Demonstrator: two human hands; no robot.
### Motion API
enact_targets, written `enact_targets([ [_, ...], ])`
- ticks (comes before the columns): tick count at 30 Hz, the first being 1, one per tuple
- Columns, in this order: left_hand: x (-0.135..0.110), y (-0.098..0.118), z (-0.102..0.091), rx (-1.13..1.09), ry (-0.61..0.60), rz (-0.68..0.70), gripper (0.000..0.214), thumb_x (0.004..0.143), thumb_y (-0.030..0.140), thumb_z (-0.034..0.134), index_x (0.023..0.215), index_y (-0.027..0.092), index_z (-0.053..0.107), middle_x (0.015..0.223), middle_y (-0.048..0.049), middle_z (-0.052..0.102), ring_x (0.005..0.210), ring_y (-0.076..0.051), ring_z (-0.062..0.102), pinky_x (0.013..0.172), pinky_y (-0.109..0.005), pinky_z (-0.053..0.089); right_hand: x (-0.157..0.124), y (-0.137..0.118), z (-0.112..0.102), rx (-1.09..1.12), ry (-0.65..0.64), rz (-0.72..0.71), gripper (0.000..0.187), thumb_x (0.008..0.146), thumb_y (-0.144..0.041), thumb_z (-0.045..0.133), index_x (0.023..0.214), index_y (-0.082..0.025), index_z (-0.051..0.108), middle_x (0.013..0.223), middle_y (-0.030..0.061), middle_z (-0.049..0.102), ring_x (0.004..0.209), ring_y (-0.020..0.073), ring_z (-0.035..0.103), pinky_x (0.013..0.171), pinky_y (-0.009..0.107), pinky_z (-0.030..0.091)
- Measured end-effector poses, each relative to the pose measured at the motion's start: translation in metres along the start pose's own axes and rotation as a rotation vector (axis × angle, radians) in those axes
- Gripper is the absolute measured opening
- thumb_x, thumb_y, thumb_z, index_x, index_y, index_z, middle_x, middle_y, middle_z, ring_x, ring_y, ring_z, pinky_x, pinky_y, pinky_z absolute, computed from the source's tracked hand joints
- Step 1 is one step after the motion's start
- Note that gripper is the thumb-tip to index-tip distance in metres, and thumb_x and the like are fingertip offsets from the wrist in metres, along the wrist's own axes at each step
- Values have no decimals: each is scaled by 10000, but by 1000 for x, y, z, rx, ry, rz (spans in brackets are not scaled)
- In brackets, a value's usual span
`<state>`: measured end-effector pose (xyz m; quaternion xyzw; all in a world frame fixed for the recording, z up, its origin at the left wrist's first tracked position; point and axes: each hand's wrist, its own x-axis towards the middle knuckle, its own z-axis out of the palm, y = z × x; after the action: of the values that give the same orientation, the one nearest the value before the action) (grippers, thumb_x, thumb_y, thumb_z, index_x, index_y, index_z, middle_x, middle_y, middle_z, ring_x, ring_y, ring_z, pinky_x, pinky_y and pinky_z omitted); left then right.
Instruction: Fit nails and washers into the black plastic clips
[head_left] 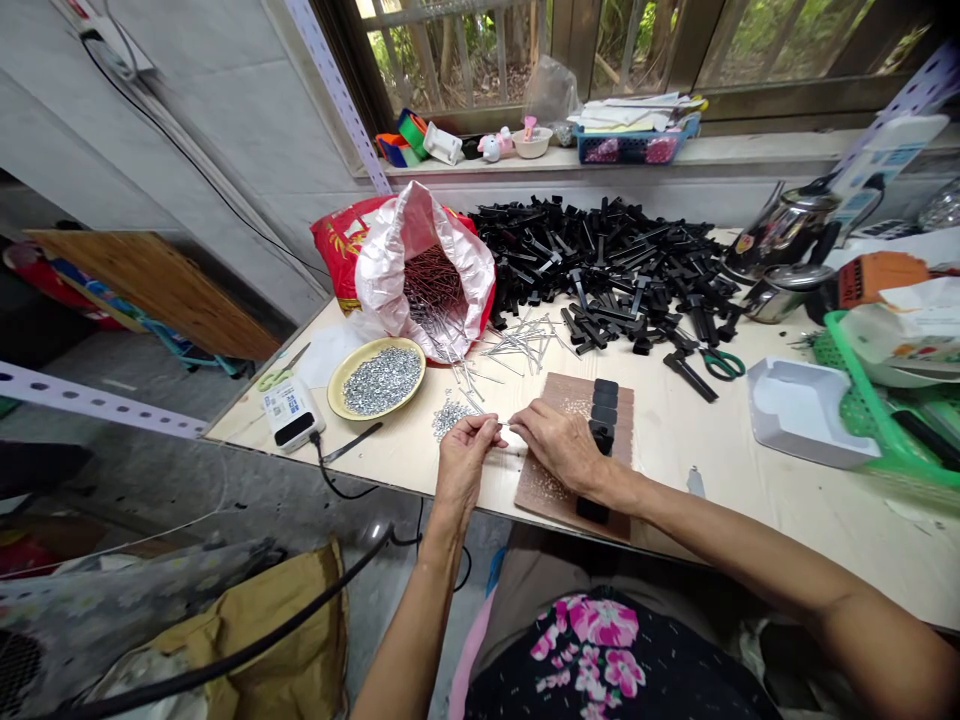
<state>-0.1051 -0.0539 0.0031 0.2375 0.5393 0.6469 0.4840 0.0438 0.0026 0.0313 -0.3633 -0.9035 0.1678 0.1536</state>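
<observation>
My left hand point(466, 450) is closed, thumb and forefinger pinching a thin metal rod point(505, 425) above the table's front part. My right hand point(559, 445) is also closed, its fingertips at the rod's other end. Any small part between the fingers is too small to make out. Just beyond my left hand lies a small heap of tiny metal pieces point(452, 418). Under my right hand is a brown board point(544, 485) with a column of black rectangular pieces point(604, 400), partly hidden by the hand.
Left of my hands stand a yellow bowl point(337, 395) of tiny metal pieces and a white device point(291, 412). Behind are an open bag point(375, 265) of thin rods, loose rods point(525, 345) and piled black plastic parts point(600, 250). Right: scissors point(724, 363), grey tray point(806, 410), green basket point(847, 345).
</observation>
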Motion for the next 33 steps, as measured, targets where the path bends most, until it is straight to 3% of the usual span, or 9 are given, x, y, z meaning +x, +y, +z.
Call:
enact_targets([
  [6,0,-4,1,30,-4,50,288,659,306,766,840,114,652,705,-1,640,579,-76,589,634,-217,465,-2,8,5,201,24,-21,203,956,-315,447,1056,-187,569,976,45,612,836,140,585,669,230,387],
  [11,-1,-5,2,24,6,32,300,634,309,779,828,118,652,717,-5,644,579,-83,594,632,-226,469,-2,6,4,40,12,-10,280,983,-331,367,971,-198,614,922,47,609,799,152,588,638,243,373],
  [16,-1,-6,2,50,3,49,297,647,315,769,835,115,658,712,-7,639,584,-87,590,631,-227,474,-5,6,5,98,37,-43,227,962,-310,426,1096,-190,563,1018,56,602,831,145,588,667,233,392],
  [20,-1,-8,2,104,5,73,273,678,321,745,837,117,659,728,-12,646,595,-91,598,630,-224,472,-5,9,7,88,26,-21,251,978,-309,381,994,-193,604,941,53,609,800,148,579,655,240,381],
  [26,-2,-8,4,155,19,84,286,670,339,747,835,120,664,750,-19,654,595,-96,595,634,-240,481,-1,20,12,449,59,-17,138,904,-262,532,958,-150,589,861,34,611,796,131,559,700,230,406],
  [33,-5,-5,14,24,-9,49,298,736,371,694,874,108,677,770,-36,639,656,-97,588,680,-250,500,-4,18,2,428,77,8,138,913,-225,503,934,-163,625,883,36,623,814,140,563,724,249,406],
])
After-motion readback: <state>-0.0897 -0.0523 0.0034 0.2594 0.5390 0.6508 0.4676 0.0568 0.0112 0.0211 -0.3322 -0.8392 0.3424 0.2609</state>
